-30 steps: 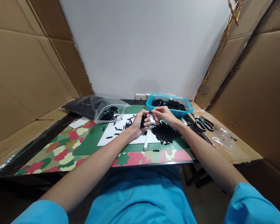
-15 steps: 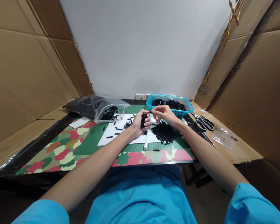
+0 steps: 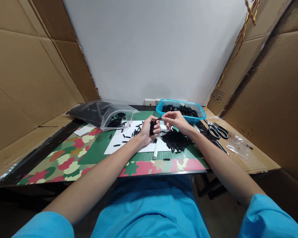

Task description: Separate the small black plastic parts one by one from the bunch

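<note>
In the head view, near the centre of the frame, the left hand [image 3: 147, 130] is closed around a bunch [image 3: 152, 127] of black pieces. The right hand [image 3: 176, 121], just beside it, pinches narrowly with thumb and forefinger at one small piece [image 3: 159, 119], which lies between the fingertips of both hands. The step in hand seems to be working on this single piece; the next move, I judge, calls for a light pinch and for the left palm not to loosen. Below the right hand is a heap [image 3: 176, 141]; left of centre, loose pieces lie on paper [image 3: 113, 149]. A basket [image 3: 202, 115] stands behind.
</note>
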`<state>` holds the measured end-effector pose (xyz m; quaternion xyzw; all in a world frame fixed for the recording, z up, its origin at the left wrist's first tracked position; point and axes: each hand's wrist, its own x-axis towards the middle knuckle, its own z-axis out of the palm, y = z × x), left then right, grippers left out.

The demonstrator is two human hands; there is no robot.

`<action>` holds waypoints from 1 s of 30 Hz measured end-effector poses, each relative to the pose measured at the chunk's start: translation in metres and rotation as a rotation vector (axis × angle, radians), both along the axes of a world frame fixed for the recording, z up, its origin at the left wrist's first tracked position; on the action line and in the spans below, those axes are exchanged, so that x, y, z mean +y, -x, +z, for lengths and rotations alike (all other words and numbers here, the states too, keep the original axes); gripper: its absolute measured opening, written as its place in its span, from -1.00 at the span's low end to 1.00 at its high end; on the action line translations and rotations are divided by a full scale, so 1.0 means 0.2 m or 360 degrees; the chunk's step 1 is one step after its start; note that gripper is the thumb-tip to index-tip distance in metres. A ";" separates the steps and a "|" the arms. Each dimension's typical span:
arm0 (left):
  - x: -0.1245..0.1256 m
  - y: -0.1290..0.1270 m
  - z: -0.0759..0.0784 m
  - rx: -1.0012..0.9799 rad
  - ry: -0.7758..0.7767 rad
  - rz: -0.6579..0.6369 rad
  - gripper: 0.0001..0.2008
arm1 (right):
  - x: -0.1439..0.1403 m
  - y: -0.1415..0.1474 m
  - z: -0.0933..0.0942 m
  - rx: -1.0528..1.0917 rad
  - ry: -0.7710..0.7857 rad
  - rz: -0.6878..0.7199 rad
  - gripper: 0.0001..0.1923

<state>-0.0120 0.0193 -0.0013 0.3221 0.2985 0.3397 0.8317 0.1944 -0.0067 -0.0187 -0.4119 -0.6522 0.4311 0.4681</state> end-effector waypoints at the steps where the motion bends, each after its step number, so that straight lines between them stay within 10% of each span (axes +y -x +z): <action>1: 0.00 0.00 0.00 -0.0002 -0.0001 0.0000 -0.64 | 0.00 0.00 0.00 -0.0012 -0.0013 -0.0002 -0.66; 10: 0.02 0.01 -0.02 -0.0004 -0.0018 -0.0009 -0.62 | 0.00 0.00 0.02 -0.0281 -0.0194 -0.0199 -0.67; 20: 0.03 0.01 -0.05 0.0025 -0.0029 -0.0072 -0.61 | -0.03 -0.17 0.08 -0.0682 -0.0573 -0.1114 -0.66; 30: 0.05 0.00 -0.09 0.0051 -0.0033 -0.0152 -0.61 | -0.07 0.04 0.10 -0.0894 -0.0828 -0.0416 -0.73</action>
